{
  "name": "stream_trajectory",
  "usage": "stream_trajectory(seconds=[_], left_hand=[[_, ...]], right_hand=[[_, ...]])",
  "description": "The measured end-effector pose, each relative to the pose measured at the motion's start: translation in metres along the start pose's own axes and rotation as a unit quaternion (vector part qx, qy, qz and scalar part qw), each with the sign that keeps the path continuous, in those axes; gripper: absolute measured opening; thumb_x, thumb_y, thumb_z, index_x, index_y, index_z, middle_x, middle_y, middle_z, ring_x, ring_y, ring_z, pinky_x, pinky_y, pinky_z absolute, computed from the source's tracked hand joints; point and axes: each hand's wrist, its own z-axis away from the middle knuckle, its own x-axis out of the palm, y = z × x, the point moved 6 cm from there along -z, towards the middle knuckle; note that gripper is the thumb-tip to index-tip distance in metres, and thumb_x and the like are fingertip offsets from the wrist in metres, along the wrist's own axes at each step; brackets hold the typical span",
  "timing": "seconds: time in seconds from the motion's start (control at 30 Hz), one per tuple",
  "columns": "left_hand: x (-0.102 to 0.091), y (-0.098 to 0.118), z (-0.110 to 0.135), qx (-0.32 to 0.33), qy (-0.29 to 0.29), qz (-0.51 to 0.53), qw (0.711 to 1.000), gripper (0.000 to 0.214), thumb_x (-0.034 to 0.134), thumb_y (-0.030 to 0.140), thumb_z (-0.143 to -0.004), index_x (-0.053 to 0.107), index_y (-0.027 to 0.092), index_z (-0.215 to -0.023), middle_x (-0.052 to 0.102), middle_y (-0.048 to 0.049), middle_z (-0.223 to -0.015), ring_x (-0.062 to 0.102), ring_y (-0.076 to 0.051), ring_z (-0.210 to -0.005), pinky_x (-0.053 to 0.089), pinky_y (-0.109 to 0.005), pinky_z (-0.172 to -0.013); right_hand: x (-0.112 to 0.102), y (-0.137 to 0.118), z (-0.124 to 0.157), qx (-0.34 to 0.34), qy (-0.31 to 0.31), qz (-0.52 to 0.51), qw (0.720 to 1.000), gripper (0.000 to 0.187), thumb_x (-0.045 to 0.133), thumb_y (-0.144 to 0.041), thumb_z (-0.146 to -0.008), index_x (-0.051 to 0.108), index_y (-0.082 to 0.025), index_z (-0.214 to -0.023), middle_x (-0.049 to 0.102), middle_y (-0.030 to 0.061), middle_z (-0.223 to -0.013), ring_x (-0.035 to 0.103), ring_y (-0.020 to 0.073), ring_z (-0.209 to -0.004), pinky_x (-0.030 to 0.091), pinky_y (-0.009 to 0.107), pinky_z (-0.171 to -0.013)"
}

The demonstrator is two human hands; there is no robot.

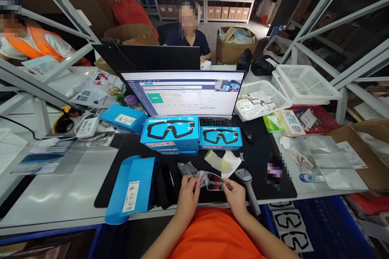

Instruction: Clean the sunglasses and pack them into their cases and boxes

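My left hand [189, 195] pinches the left end of a pair of sunglasses [214, 182], near a bunched clear plastic wrapper [201, 178]. The glasses have a reddish lens and a pale frame. At their other end, my right hand [235, 196] grips the frame between thumb and fingers. Left of my hands lie a black glasses case [165, 186] and an opened blue box [133, 188] with a white label. A grey plastic bag [187, 168] sits just behind my left hand. Beside my right hand rests a barcode scanner [245, 178].
Blue Wakening boxes [170, 134] are stacked before the monitor [188, 97]. A yellow-and-white cloth or paper [226, 164] lies ahead of my hands. A mouse [248, 134] and white baskets [264, 97] stand to the right. One person [190, 28] sits opposite; another [33, 42] is at left.
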Motion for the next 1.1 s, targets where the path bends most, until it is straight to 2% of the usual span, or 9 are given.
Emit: stream_trajectory(seconds=[0.13, 0.23, 0.37, 0.5, 0.67, 0.8, 0.9, 1.03, 1.1], left_hand=[[-0.001, 0.005, -0.002, -0.01, -0.003, 0.01, 1.0, 0.02, 0.041, 0.024, -0.096, 0.057, 0.02, -0.085, 0.051, -0.0063, -0.098, 0.06, -0.019, -0.088, 0.053, -0.033, -0.081], [-0.006, 0.005, -0.004, -0.018, 0.007, 0.015, 1.0, 0.021, 0.04, 0.025, -0.097, 0.056, 0.02, -0.085, 0.05, -0.0065, -0.097, 0.059, -0.02, -0.09, 0.053, -0.035, -0.082], [-0.015, -0.002, -0.006, -0.023, 0.015, 0.024, 0.999, 0.027, 0.038, 0.03, -0.099, 0.058, 0.02, -0.083, 0.049, -0.0073, -0.097, 0.058, -0.023, -0.094, 0.051, -0.038, -0.086], [-0.023, -0.006, -0.006, -0.009, -0.009, 0.036, 0.999, 0.028, 0.039, 0.03, -0.099, 0.061, 0.02, -0.084, 0.05, -0.0074, -0.097, 0.057, -0.023, -0.097, 0.05, -0.037, -0.088], [-0.028, -0.001, -0.001, 0.009, -0.045, 0.041, 0.998, 0.024, 0.043, 0.028, -0.097, 0.061, 0.019, -0.084, 0.05, -0.0069, -0.097, 0.058, -0.021, -0.09, 0.051, -0.034, -0.083], [-0.027, 0.004, 0.005, 0.0, -0.078, 0.048, 0.996, 0.026, 0.041, 0.028, -0.098, 0.061, 0.019, -0.084, 0.049, -0.0075, -0.097, 0.057, -0.021, -0.092, 0.05, -0.035, -0.084], [-0.027, 0.005, 0.008, -0.016, -0.097, 0.064, 0.993, 0.029, 0.04, 0.031, -0.098, 0.06, 0.019, -0.081, 0.047, -0.0075, -0.097, 0.056, -0.022, -0.092, 0.05, -0.035, -0.082], [-0.03, 0.006, 0.011, -0.026, -0.122, 0.079, 0.989, 0.03, 0.039, 0.035, -0.099, 0.059, 0.02, -0.081, 0.046, -0.0073, -0.098, 0.055, -0.022, -0.095, 0.049, -0.036, -0.086], [-0.031, 0.008, 0.012, -0.031, -0.135, 0.081, 0.987, 0.031, 0.038, 0.036, -0.099, 0.059, 0.021, -0.082, 0.047, -0.0075, -0.1, 0.055, -0.022, -0.097, 0.048, -0.036, -0.088]], right_hand=[[0.005, -0.003, -0.001, -0.008, 0.002, 0.01, 1.0, 0.034, 0.059, -0.038, -0.087, 0.079, -0.012, -0.096, 0.08, 0.0136, -0.084, 0.077, 0.0292, -0.075, 0.063, 0.036, -0.068], [0.01, -0.014, 0.0, -0.046, -0.023, 0.027, 0.998, 0.033, 0.056, -0.036, -0.09, 0.079, -0.013, -0.094, 0.079, 0.0125, -0.077, 0.076, 0.0274, -0.069, 0.062, 0.033, -0.059], [0.017, -0.038, 0.0, -0.142, -0.116, 0.058, 0.981, 0.023, 0.058, -0.031, -0.087, 0.079, -0.019, -0.087, 0.079, 0.0098, -0.082, 0.074, 0.0251, -0.075, 0.06, 0.034, -0.072], [0.023, -0.058, -0.006, -0.196, -0.177, 0.089, 0.96, 0.021, 0.057, -0.026, -0.088, 0.077, -0.022, -0.093, 0.078, 0.0092, -0.095, 0.072, 0.0237, -0.084, 0.056, 0.033, -0.08], [0.033, -0.066, -0.021, -0.15, -0.128, 0.136, 0.971, 0.026, 0.05, -0.016, -0.088, 0.073, -0.021, -0.078, 0.07, 0.0044, -0.068, 0.065, 0.0196, -0.065, 0.05, 0.027, -0.066], [0.034, -0.066, -0.018, -0.096, -0.107, 0.147, 0.979, 0.025, 0.052, -0.013, -0.086, 0.075, -0.018, -0.077, 0.067, 0.0019, -0.062, 0.061, 0.0173, -0.057, 0.045, 0.024, -0.057], [0.027, -0.068, -0.008, -0.082, -0.163, 0.14, 0.973, 0.017, 0.062, -0.014, -0.08, 0.076, -0.019, -0.07, 0.064, -0.0017, -0.057, 0.058, 0.0144, -0.052, 0.041, 0.021, -0.051], [0.017, -0.071, 0.005, -0.059, -0.296, 0.093, 0.949, 0.011, 0.069, -0.018, -0.08, 0.079, -0.022, -0.079, 0.069, -0.0011, -0.071, 0.061, 0.0141, -0.062, 0.042, 0.02, -0.056], [0.013, -0.072, 0.008, -0.049, -0.296, 0.08, 0.951, 0.012, 0.068, -0.017, -0.081, 0.079, -0.021, -0.077, 0.069, 0.0, -0.072, 0.062, 0.0151, -0.066, 0.042, 0.021, -0.059]])
